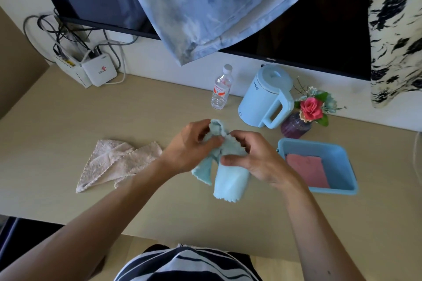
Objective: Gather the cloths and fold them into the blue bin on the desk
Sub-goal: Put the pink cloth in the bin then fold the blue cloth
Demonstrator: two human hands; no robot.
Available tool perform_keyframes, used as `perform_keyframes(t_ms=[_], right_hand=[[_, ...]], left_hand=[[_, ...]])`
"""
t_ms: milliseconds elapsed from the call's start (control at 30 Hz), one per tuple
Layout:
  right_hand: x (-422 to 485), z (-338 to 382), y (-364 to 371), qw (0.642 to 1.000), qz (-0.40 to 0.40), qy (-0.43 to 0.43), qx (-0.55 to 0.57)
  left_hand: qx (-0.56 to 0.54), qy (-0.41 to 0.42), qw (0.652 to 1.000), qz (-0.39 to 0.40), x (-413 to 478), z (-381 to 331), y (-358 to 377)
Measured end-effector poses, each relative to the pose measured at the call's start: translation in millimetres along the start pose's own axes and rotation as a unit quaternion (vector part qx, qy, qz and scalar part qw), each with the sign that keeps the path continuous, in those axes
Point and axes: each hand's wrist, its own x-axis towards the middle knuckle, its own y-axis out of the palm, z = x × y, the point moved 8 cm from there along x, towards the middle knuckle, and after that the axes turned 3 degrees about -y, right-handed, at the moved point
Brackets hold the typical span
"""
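A light blue cloth (pixel 230 178) hangs bunched between both hands above the middle of the desk. My left hand (pixel 189 146) pinches its upper left part and my right hand (pixel 255 157) grips its upper right part. Two loose ends dangle down toward the desk. A beige cloth (pixel 114 162) lies crumpled on the desk to the left of my hands. The blue bin (pixel 338 153) sits on the desk at the right, with a folded pink cloth (pixel 307 171) lying flat inside it.
Behind my hands stand a water bottle (pixel 221 89), a light blue kettle (pixel 265 98) and a purple vase of flowers (pixel 296 125). A white router with cables (pixel 98 70) sits at the back left. A television with a draped blue sheet (pixel 205 7) hangs above.
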Motion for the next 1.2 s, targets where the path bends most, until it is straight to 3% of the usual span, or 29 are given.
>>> perform_keyframes(t_ms=[100, 167, 233, 300, 367, 433, 567, 667, 933, 1067, 1200], right_hand=[[-3, -3, -19, 0.999, -0.04, 0.01, 0.025], [-5, -5, -32, 0.997, -0.059, 0.015, 0.04], [-7, -3, -44, 0.996, -0.081, 0.005, 0.024], [-7, -3, -56, 0.995, -0.102, -0.008, -0.022], [-5, -5, -65, 0.989, -0.109, -0.016, -0.101], [-5, -9, -72, 0.979, -0.104, -0.014, -0.175], [-6, -21, -92, 0.964, -0.113, -0.005, -0.24], [-8, -25, -105, 0.952, -0.135, 0.005, -0.276], [-32, -13, -124, 0.941, -0.233, -0.039, -0.244], [-46, -42, -109, 0.964, -0.162, 0.013, -0.21], [-56, -114, -66, 0.963, -0.05, 0.1, -0.244]], left_hand=[[-0.034, -0.008, 0.999, 0.02, 8, 1, -6], [-0.073, -0.036, 0.997, -0.009, 13, 0, -14], [-0.101, -0.07, 0.991, -0.049, 15, -3, -21], [-0.091, -0.066, 0.993, -0.038, 19, -7, -23], [-0.028, 0.004, 0.999, 0.03, 24, -21, -17], [0.026, 0.039, 0.998, 0.051, 30, -24, -21], [0.159, 0.105, 0.982, 0.02, 44, -31, -39], [0.237, 0.109, 0.965, 0.005, 55, -22, -48], [0.266, 0.173, 0.945, -0.076, 42, -23, -60], [0.267, 0.204, 0.942, 0.017, 21, 10, -41], [0.304, 0.154, 0.932, 0.121, -5, 91, -7]])
